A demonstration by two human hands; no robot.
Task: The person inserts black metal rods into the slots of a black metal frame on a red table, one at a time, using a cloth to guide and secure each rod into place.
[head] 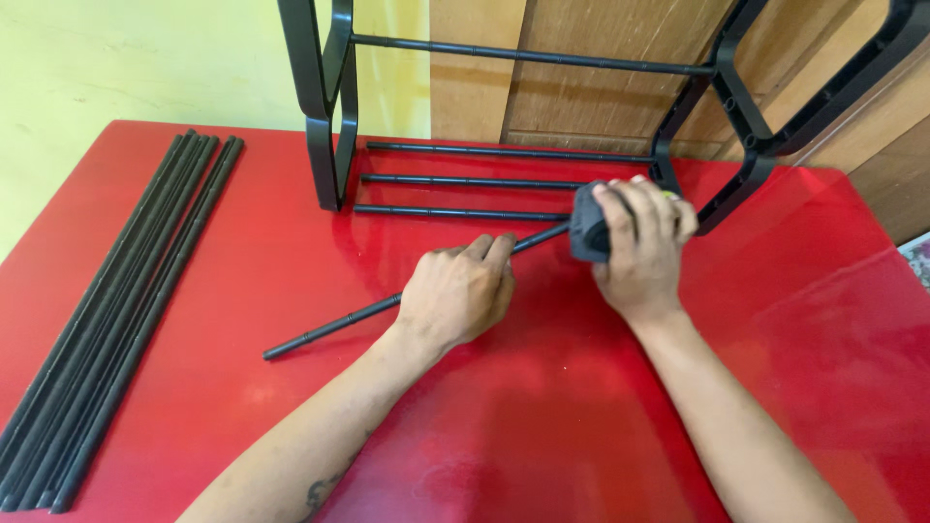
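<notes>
Head view: left hand [457, 293] pins black rod [334, 324] on red table [542, 426]; right hand [641, 250] fingers clenched around black mallet head [586, 225] at rod's far end.

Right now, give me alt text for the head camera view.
Left hand pins a black rod on a red table while the right hand grips a dark mallet head at its end. Rack frame behind, rod bundle left.

Red table [794, 320], glossy, taken as landmark. At its left edge, a bundle of black rods [116, 310] laid side by side, running lengthwise. At its far edge, a black rack frame [329, 116] standing upright, with rods fitted across between two end pieces. Behind the table, yellow wall [145, 58] and wooden panelling [581, 97].
</notes>
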